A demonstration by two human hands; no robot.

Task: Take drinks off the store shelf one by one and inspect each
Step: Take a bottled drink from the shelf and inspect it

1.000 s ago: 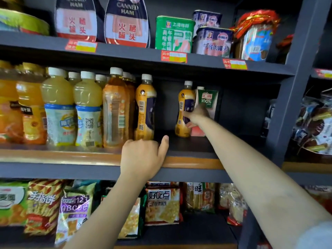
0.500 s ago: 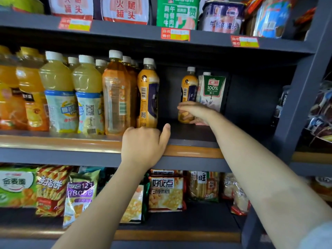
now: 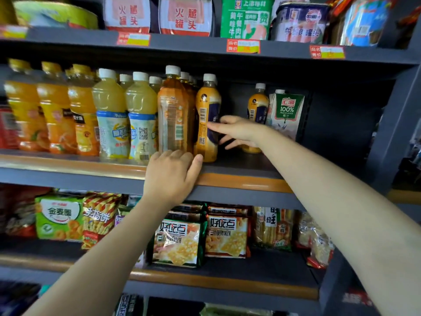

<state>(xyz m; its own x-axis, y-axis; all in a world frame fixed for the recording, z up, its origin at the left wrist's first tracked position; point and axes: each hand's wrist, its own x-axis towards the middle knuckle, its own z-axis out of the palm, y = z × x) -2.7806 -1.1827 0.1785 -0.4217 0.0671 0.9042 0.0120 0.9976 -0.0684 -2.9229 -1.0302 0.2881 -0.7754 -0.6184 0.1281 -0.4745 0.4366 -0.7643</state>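
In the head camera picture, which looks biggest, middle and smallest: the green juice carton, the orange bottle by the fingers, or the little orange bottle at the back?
1. Orange bottle by the fingers: looks biggest.
2. Green juice carton.
3. Back orange bottle: looks smallest, partly hidden by the right hand.

The two bottles look alike; the back one may only seem smaller because it is farther away.

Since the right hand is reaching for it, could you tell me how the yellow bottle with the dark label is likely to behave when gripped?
The yellow bottle looks full and capped, so it is probably fairly heavy and firm under a grip. It is tall and narrow, so a sideways push from the right hand could tip it against the amber bottle. The glossy label may be slightly slippery.
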